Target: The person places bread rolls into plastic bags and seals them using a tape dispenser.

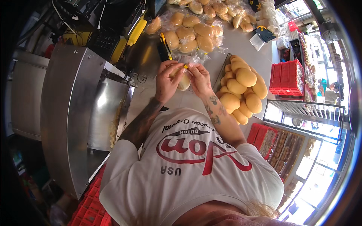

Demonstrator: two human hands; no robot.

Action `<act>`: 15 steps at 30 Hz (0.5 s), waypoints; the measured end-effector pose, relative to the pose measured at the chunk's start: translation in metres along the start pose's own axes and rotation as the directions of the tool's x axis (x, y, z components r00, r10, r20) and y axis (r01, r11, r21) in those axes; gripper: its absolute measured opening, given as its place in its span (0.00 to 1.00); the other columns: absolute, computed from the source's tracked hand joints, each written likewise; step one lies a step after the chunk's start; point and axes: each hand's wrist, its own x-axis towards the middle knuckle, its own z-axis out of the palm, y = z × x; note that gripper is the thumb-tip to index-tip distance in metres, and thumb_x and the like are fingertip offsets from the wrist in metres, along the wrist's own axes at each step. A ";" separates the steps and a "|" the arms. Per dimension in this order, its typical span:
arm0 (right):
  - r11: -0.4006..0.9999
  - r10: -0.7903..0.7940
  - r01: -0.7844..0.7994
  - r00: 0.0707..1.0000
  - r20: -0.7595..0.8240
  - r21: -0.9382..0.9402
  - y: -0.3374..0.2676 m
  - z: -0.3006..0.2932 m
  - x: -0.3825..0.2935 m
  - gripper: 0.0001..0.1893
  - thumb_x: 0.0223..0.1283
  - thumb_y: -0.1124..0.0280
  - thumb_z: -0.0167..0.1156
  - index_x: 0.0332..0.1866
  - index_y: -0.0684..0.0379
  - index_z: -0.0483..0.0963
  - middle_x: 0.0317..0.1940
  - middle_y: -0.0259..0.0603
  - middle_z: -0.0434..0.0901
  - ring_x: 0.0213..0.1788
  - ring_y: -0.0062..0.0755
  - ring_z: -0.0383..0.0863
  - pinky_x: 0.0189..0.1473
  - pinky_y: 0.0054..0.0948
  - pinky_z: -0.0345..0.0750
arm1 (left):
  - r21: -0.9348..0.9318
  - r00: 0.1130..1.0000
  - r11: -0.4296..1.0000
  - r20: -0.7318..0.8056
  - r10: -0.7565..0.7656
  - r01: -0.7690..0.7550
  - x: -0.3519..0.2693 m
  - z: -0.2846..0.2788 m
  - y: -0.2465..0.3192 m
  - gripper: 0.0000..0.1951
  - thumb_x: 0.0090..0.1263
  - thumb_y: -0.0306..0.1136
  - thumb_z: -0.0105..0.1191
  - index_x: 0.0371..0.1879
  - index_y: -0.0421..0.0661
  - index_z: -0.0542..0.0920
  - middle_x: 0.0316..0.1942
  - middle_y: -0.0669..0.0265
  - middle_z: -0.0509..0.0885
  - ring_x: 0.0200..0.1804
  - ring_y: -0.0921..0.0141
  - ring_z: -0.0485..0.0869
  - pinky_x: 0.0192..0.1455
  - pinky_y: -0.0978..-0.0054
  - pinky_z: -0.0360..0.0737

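Note:
My left hand (168, 80) and my right hand (201, 79) meet over the steel worktop (240, 39), fingertips pinching the gathered neck of a clear plastic bag. A small yellow tie (185, 66) shows at the neck between my fingers. Pale bread buns (183, 83) lie in this bag below my hands, partly hidden by my fingers. Just beyond are bagged bread buns (185, 34), several bags with yellow ties. To the right of my right hand, unwrapped bread buns (237, 86) are heaped on a dark tray (222, 74).
A black-and-yellow object (164, 46) lies beside the bagged buns. More bagged buns (220, 8) cover the far end. At left stands a steel machine (68, 113). Red crates (287, 77) and a metal rack (305, 108) are at right. A red crate (90, 206) sits low behind my left side.

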 end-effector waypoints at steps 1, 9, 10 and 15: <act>0.999 -0.013 0.013 0.999 0.029 0.032 -0.001 0.000 -0.004 0.06 0.73 0.72 0.65 0.48 0.62 0.79 0.45 0.39 0.87 0.46 0.24 0.85 0.51 0.26 0.83 | 0.032 1.000 0.999 -0.016 0.008 -0.008 0.000 0.002 -0.001 0.09 0.71 0.28 0.67 0.47 0.42 0.89 0.52 0.60 0.82 0.54 0.65 0.83 0.57 0.69 0.81; 0.980 -0.076 0.099 0.988 0.135 -0.174 -0.006 0.001 -0.020 0.16 0.70 0.71 0.68 0.58 0.63 0.77 0.49 0.41 0.87 0.52 0.29 0.86 0.57 0.28 0.82 | -0.024 1.000 0.999 -0.013 -0.023 0.023 -0.001 0.010 -0.011 0.09 0.74 0.29 0.65 0.47 0.38 0.87 0.48 0.58 0.86 0.50 0.68 0.86 0.56 0.72 0.81; 0.909 -0.053 0.125 0.981 0.188 -0.398 -0.009 0.003 -0.024 0.23 0.66 0.68 0.72 0.62 0.64 0.76 0.48 0.41 0.87 0.54 0.32 0.86 0.58 0.30 0.81 | -0.134 0.984 0.976 0.051 -0.168 0.173 -0.002 0.009 -0.017 0.10 0.75 0.30 0.64 0.49 0.38 0.86 0.49 0.58 0.86 0.49 0.69 0.86 0.56 0.74 0.81; 0.363 0.133 0.143 0.970 0.203 -0.921 -0.015 -0.034 -0.005 0.41 0.51 0.56 0.80 0.68 0.64 0.72 0.53 0.46 0.86 0.56 0.39 0.86 0.62 0.35 0.79 | -0.435 0.891 0.779 0.243 -0.382 0.452 -0.004 0.015 -0.055 0.13 0.78 0.35 0.61 0.55 0.43 0.83 0.50 0.61 0.87 0.51 0.68 0.86 0.55 0.71 0.81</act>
